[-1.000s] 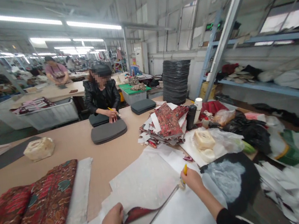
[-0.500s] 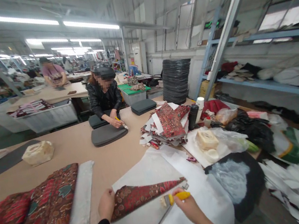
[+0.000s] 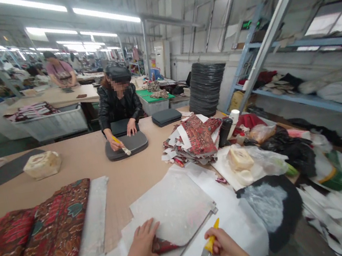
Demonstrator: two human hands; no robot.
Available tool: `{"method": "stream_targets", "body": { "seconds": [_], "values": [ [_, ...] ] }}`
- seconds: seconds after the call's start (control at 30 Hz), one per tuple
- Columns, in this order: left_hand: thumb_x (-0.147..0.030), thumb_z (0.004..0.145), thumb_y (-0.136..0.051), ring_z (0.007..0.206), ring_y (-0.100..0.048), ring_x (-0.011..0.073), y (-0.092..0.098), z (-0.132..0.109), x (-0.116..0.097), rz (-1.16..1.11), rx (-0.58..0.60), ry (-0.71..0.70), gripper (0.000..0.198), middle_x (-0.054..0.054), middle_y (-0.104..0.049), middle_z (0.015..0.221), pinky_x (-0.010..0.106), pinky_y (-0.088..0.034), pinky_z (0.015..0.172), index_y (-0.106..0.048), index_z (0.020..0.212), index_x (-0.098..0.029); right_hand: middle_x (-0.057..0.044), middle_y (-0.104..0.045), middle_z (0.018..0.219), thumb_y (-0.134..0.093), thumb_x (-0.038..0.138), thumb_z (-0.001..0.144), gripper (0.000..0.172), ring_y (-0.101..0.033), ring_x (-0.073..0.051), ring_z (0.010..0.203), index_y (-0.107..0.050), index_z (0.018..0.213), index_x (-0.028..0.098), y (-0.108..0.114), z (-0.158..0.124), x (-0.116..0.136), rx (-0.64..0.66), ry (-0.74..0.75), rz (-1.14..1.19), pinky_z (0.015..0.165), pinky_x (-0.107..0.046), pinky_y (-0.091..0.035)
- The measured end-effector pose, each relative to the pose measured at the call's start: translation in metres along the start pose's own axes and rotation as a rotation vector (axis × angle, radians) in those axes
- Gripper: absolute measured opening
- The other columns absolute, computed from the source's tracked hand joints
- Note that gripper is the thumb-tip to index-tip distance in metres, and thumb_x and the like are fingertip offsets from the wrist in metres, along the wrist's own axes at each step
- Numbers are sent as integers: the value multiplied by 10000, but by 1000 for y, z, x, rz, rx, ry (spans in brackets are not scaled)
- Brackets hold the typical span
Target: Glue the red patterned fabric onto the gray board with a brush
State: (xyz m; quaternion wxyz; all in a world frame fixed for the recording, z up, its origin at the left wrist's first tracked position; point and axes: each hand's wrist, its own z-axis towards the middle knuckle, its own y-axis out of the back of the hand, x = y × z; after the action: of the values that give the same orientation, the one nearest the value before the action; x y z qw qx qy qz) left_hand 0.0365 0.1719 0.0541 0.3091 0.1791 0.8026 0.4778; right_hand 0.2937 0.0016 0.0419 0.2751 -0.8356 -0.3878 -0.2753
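My left hand [image 3: 143, 244] lies palm down with its fingers spread, pressing on a pale grey panel [image 3: 178, 206]. Just beside those fingers, a small strip of red patterned fabric [image 3: 165, 244] shows under the panel's near edge. In my right hand [image 3: 223, 244] is a paintbrush [image 3: 207, 249] with a yellow handle, its pale bristles pointing down toward me. The brush is over white paper [image 3: 230, 219], right of the panel. Off to the right, a black sheet carries a whitish smear of paste [image 3: 265, 202].
Folded red patterned fabric [image 3: 51, 237] lies at left. A pile of fabric pieces [image 3: 193, 139] and a tall black stack [image 3: 207, 88] stand ahead. Across the table, a co-worker [image 3: 117, 97] brushes grey pads [image 3: 141, 144]. White scraps [image 3: 341, 212] lie at right.
The panel's folded-back red fabric side has turned over, so its pale side faces up. My left hand moved right and flattened onto it. My right hand drew the brush nearer and tipped it down.
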Motion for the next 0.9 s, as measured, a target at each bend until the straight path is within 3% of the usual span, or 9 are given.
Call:
{"method": "stream_targets", "body": {
  "seconds": [0.1, 0.2, 0.27, 0.37, 0.43, 0.57, 0.7, 0.77, 0.9],
  "values": [
    [-271, 560, -625, 1340, -261, 269, -2, 0, -19, 40, -32, -176, 594, 78, -375, 1424, 497, -97, 1113, -529, 1146, -272, 120, -234, 277, -487, 285, 594, 142, -288, -65, 285, -575, 622, 177, -19, -1, -10, 98, -45, -106, 371, -194, -257],
    [-229, 689, -501, 1111, -516, 201, 4, 10, -30, 58, -36, -263, 191, 44, -665, 1034, 457, -136, 1108, -627, 832, -239, 109, -296, 293, -498, 271, 599, 206, -302, -66, 280, -605, 728, 150, -44, 0, -13, 202, -60, -261, 350, -190, -245],
    [-219, 724, -453, 933, -588, 177, 15, 20, -27, 67, -74, -169, 178, 34, -689, 857, 421, -246, 1060, -620, 786, -226, 112, -318, 305, -510, 273, 607, 267, -317, -71, 275, -593, 823, 140, -55, 4, -10, 212, -71, -316, 342, -189, -243],
    [-257, 754, -429, 880, -601, 189, 36, 36, -9, 82, -213, 42, 197, 51, -693, 857, 344, -382, 906, -616, 801, -218, 136, -305, 320, -519, 289, 629, 420, -332, -86, 280, -518, 1026, 151, -52, 16, 2, 128, -50, -212, 352, -192, -271],
    [-281, 782, -397, 897, -600, 208, 48, 47, 6, 98, -278, 134, 233, 77, -691, 891, 341, -395, 859, -613, 828, -207, 152, -254, 322, -532, 331, 645, 447, -306, -82, 291, -487, 1058, 165, -38, 27, 15, 38, 26, -21, 371, -197, -291],
    [-285, 803, -375, 913, -604, 230, 57, 63, 29, 113, -316, 227, 262, 108, -686, 924, 382, -378, 890, -606, 878, -186, 167, -153, 341, -588, 497, 615, 435, -214, -61, 318, -496, 916, 197, -5, 40, 37, -171, 175, 255, 401, -209, -301],
    [-235, 782, -412, 993, -576, 242, 53, 68, 36, 118, -342, 295, 289, 113, -665, 1003, 437, -316, 974, -579, 1011, -177, 150, -206, 358, -573, 532, 594, 410, -257, -79, 330, -491, 847, 219, -11, 30, 31, -259, 278, 70, 409, -232, -312],
    [-209, 779, -412, 1088, -522, 262, 49, 65, 32, 134, -413, 331, 376, 133, -610, 1130, 478, -262, 1015, -516, 1139, -168, 111, -321, 402, -554, 476, 626, 299, -348, -96, 375, -495, 773, 223, -32, 15, 17, -205, 358, -170, 433, -238, -335],
    [-215, 804, -386, 1194, -439, 255, 32, 38, 13, 130, -539, 278, 374, 111, -538, 1258, 470, -209, 1059, -518, 1153, -196, 49, -535, 625, -522, 273, 682, 110, -479, -103, 565, -555, 772, 218, -74, -19, -9, 180, 524, -633, 548, -218, -368]
  ]
}}
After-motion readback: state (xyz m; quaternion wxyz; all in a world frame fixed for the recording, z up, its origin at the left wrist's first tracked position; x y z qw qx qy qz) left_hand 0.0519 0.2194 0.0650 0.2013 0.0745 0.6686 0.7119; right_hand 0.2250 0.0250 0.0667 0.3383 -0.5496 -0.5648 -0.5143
